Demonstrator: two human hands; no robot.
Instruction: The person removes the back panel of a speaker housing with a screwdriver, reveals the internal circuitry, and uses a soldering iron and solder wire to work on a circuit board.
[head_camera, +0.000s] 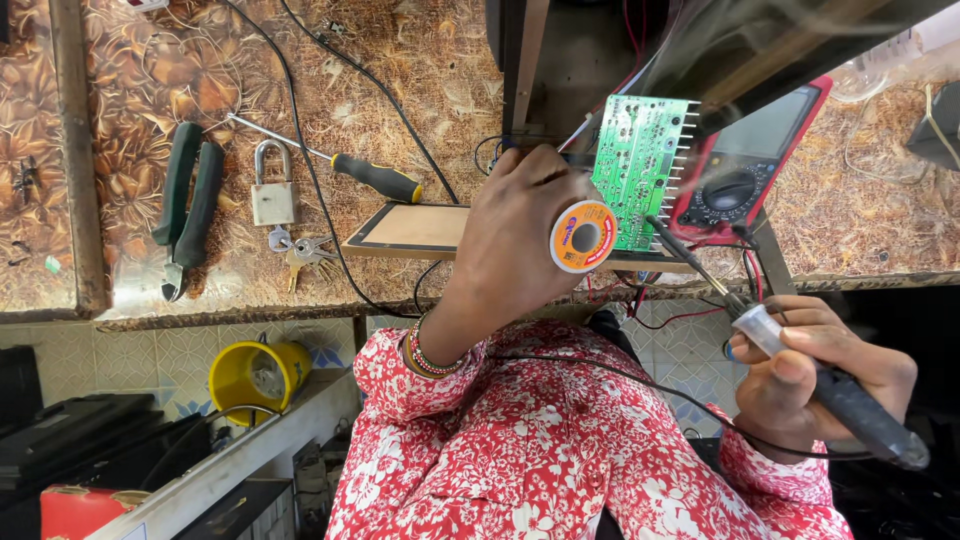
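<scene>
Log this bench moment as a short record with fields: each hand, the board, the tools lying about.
left hand: holds solder spool against the board
right hand: grips soldering iron, tip at the board's lower edge
circuit board: green, propped up, smoke rising above it
multimeter: red, behind the board
left of the board: screwdriver, padlock with keys, green-handled pliers

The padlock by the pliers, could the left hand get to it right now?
Probably not freely: the left hand is holding the solder spool, though the bench towards the padlock is open.
</scene>
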